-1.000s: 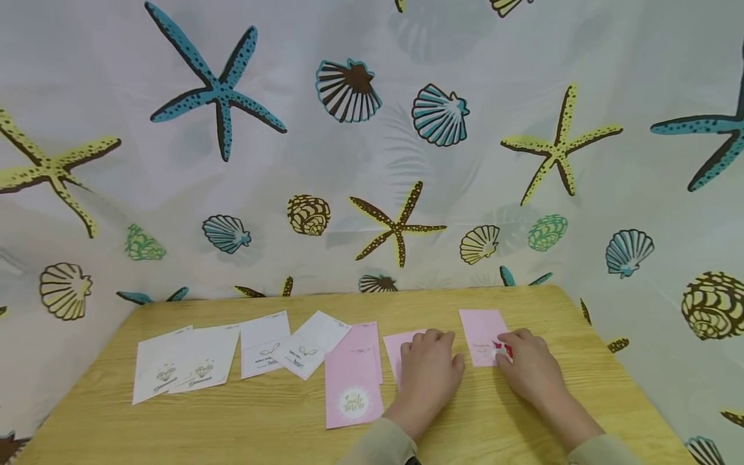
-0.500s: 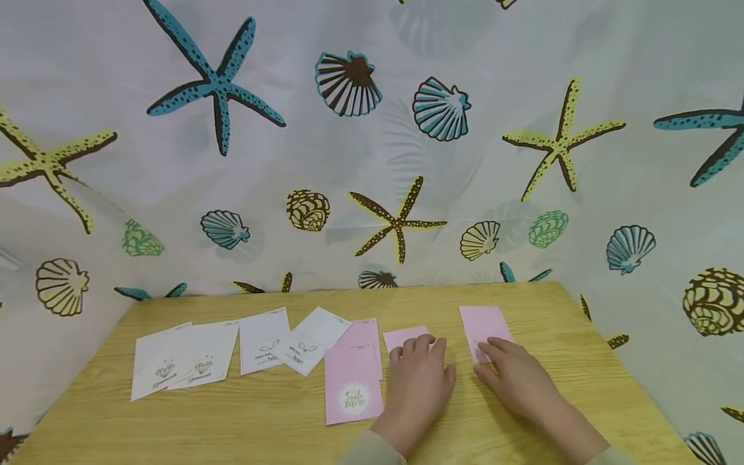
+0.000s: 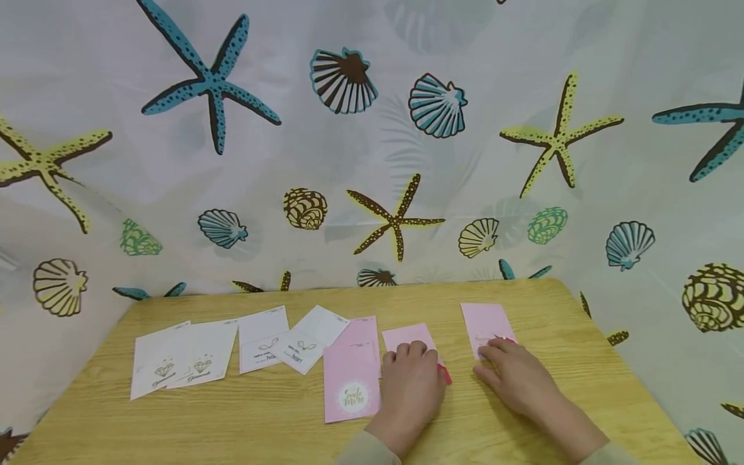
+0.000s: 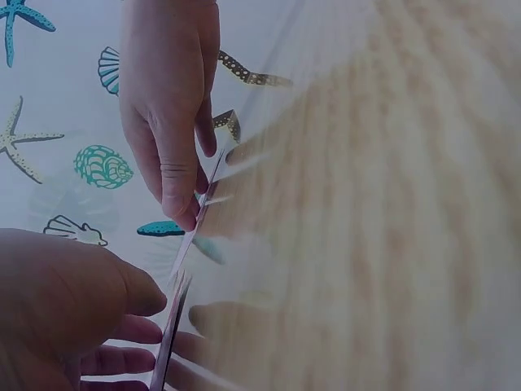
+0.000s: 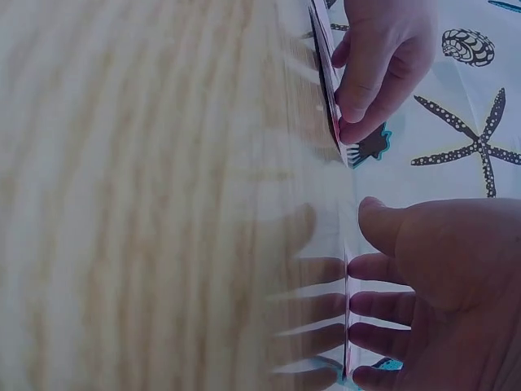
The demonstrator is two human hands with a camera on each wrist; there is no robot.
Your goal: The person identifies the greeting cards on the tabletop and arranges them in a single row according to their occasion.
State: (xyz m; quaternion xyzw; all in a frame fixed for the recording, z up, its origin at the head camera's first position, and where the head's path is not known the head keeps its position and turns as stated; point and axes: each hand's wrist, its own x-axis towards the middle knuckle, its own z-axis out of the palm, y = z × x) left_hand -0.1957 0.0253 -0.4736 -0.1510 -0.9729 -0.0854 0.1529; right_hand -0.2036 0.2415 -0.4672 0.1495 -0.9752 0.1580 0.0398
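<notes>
In the head view my left hand lies flat on the near end of a small pink card. A red edge shows at that hand's right side. My right hand rests its straight fingers on the near end of another pink card, where a thin red sliver shows at the fingertips. The left wrist view has the left hand low with its fingers on a card edge. In the right wrist view the right hand lies flat with its fingers on a card's edge.
A tall pink card with a round "Smile more" mark lies just left of my left hand. Several white printed cards are spread along the left of the wooden table. A sea-print curtain hangs behind and to the right.
My left hand has slid back toward me, uncovering more of the small pink card, and a red edge now shows beside it. My right hand has shifted slightly left and nearer on its card.
</notes>
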